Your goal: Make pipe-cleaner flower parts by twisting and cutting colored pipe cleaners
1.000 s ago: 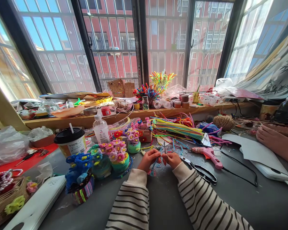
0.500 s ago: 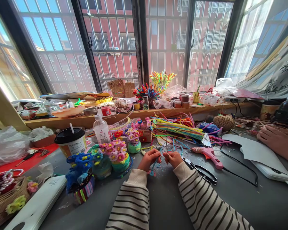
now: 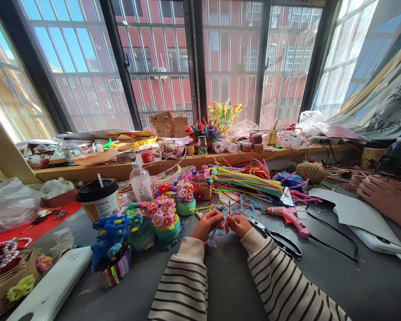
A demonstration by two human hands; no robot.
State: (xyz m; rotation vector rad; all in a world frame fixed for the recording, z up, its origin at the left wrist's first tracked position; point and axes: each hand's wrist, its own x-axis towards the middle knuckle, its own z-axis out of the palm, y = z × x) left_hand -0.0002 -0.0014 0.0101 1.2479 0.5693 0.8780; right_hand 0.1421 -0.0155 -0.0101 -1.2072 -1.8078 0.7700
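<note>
In the head view my left hand (image 3: 208, 224) is closed, pinching a light blue pipe cleaner (image 3: 214, 232). A small pink and blue piece (image 3: 210, 243) hangs at its lower end, below the fingers. My right hand (image 3: 239, 225) is closed on what look like small scissors (image 3: 229, 206), their thin dark blades pointing up and away from me; the handles are hidden by the fingers. Both hands are close together, fingertips almost touching. Bits of blue fluff (image 3: 224, 240) lie scattered on the grey table around them. Larger black-handled scissors (image 3: 284, 243) lie just right of my right hand.
A pink glue gun (image 3: 296, 220) with a black cord lies at right. Behind are bundled pipe cleaners (image 3: 250, 180). Pots of pink flowers (image 3: 163, 218) and blue flowers (image 3: 111, 245), a lidded cup (image 3: 98, 198) and a bottle (image 3: 141, 183) stand left. Another person's hand (image 3: 381, 194) rests far right.
My right hand has shifted slightly left, closer to my left hand, and the blades have tipped left towards the pipe cleaner. The other person's hand has moved a little.
</note>
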